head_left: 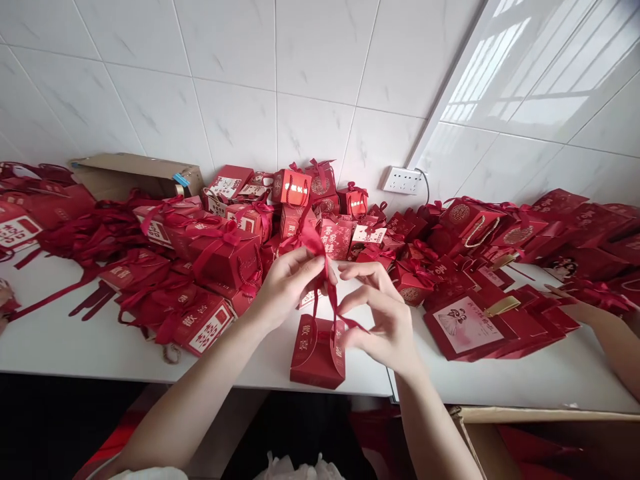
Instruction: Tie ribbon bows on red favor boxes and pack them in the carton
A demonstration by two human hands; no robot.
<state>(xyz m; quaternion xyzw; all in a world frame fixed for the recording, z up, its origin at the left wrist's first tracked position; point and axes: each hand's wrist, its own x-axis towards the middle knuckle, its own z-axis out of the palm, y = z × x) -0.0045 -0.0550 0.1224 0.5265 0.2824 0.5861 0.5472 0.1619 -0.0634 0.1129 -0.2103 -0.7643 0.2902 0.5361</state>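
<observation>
One red box (316,357) sits on the white counter (265,363), just below the left hand (293,283), which pinches its one ribbon (311,239), and the right hand (383,320), curled beside that ribbon, grip unclear, with uncountably crowded boxes (227,253) and one power strip (402,180) behind.

Open brown cardboard carton (140,165) near grey-veined white tile wall (225,47). White rectangular power strip (403,180), thin dark cord (427,185), below slanting white trunking (454,80). Brown cardboard box (530,415), lower right, near white tabletop (595,383).
</observation>
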